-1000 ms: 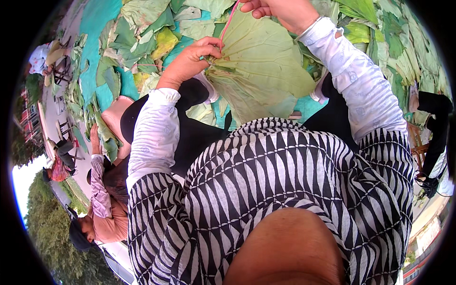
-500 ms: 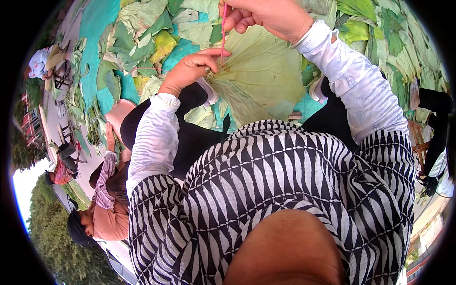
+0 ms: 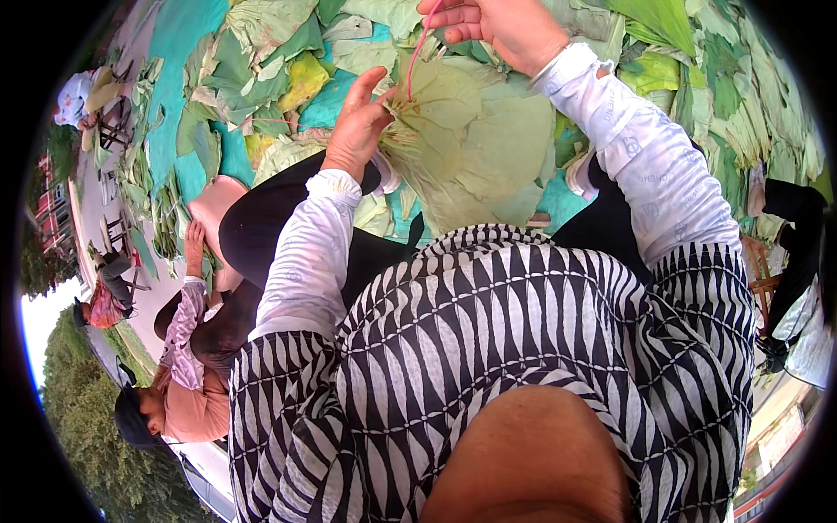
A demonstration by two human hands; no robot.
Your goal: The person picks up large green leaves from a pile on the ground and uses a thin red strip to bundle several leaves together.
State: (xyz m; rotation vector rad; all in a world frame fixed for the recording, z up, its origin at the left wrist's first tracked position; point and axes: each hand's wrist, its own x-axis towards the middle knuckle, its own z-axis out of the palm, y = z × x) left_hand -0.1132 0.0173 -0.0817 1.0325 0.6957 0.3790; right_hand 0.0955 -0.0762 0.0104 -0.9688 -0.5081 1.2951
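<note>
A large pale green leaf (image 3: 510,139), pleated toward its left end, lies in front of me between my knees. From the upper edge of the view a thin pink string (image 3: 417,59) curves down to the leaf. My right hand (image 3: 514,30) holds the string's upper part near the frame edge, its other fingers loosely curled. My left hand (image 3: 356,131) is beside the leaf's gathered end, thumb and forefinger apart. Its lower fingers are partly turned from view, and nothing shows gripped in it.
More leaves (image 3: 261,74) are strewn over a teal sheet (image 3: 183,61), with a thick heap (image 3: 732,96) at the right. On the left a person in a dark cap (image 3: 196,405) sits by a pink seat (image 3: 218,213). Another person's dark-clothed leg (image 3: 798,200) is at the right.
My left hand has come off the string and leaf end, its fingers opening upward. My right hand has shifted slightly right, and the string now bows instead of hanging straight.
</note>
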